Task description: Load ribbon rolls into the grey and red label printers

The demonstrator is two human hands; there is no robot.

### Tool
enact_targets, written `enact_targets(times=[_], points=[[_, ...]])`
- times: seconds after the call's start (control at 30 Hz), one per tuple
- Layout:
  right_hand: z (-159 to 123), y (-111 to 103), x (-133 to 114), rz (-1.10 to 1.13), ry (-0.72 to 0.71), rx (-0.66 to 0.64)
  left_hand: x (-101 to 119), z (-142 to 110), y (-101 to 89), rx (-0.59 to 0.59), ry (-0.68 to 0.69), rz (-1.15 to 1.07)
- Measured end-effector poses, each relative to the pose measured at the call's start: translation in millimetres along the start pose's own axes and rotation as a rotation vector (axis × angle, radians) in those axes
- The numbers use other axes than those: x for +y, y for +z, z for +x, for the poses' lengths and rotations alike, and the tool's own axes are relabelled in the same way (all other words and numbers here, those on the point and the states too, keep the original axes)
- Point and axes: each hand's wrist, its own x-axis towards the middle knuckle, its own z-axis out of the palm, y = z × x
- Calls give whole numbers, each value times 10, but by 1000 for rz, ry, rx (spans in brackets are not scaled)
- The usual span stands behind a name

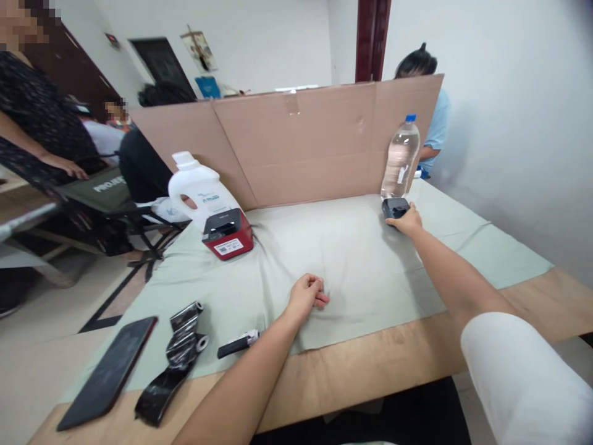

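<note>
The left arm slants up from the bottom of the frame, and its left hand (306,293) sits just below the centre, wrist bent, fingers curled loosely inward with nothing visible in them. The right arm reaches from a white sleeve (519,377) at the lower right, nearly straight, to the right hand (408,220), right of centre, whose thumb and fingers are closed on a small dark device (393,208).

Bare wooden tabletop (370,352) runs along the near edge; beyond it a pale green cloth (324,247) covers the table in soft creases. At the lower left lie a flat black slab (111,374), a twisted black ribbon (178,349) with two rolls, and a black-handled tool (234,346) beside the left forearm. Farther up, left of centre, a red and black box (229,238) stands before a white jug (197,185). A cardboard panel (301,148) crosses behind, with people and a green folding chair (104,185) past it at the upper left.

The device lies between right thumb and fingers, thumb on its near side, well apart from the left hand. Directly behind it stands a clear bottle (402,157) with a blue cap; whether they touch cannot be told.
</note>
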Motion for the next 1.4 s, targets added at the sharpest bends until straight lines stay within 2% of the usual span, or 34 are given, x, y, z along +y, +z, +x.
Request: enact_targets(times=[0.1, 0.23, 0.43, 0.5, 0.57, 0.67, 0.73, 0.8, 0.87, 0.9, 1.0, 1.03, 1.1, 1.17, 1.23, 1.3, 1.4], points=[[88, -25, 224, -8, 16, 5, -21, 23, -9, -13, 4, 0], [-71, 39, 453, -27, -26, 20, -23, 15, 6, -7, 4, 24], [-403, 54, 515, -220, -71, 39, 41, -13, 59, 10, -10, 110], [-524, 30, 526, -297, -100, 13, 60, -44, 57, 13, -2, 253], [-664, -7, 558, -375, -128, -36, 75, -136, 61, -4, 73, 543], [-912, -88, 663, -497, -201, -143, 117, -381, 84, -101, 257, 1068], [-1080, -147, 768, -565, -264, -206, 191, -531, 68, -253, 307, 1282], [-1221, -195, 880, -608, -317, -233, 338, -572, -30, -448, 238, 1344], [-1318, -220, 973, -625, -352, -224, 574, -457, -238, -508, 157, 1319], [-1347, -224, 1006, -627, -362, -213, 722, -345, -381, -410, 166, 1298], [-1384, -217, 1043, -618, -380, -178, 1213, 107, -918, 191, 386, 1300], [-1387, -215, 1039, -614, -383, -172, 1362, 263, -1110, 390, 412, 1299], [-1395, -216, 1020, -606, -391, -160, 1590, 536, -1466, 631, 374, 1292], [-1411, -226, 998, -600, -391, -149, 1690, 741, -1741, 734, 222, 1232], [-1431, -238, 984, -600, -385, -145, 1666, 879, -1906, 778, 42, 1131], [-1447, -246, 980, -602, -382, -152, 1557, 966, -1964, 784, -80, 1043], [-1458, -248, 985, -596, -380, -163, 1341, 1025, -1928, 792, -113, 989]])
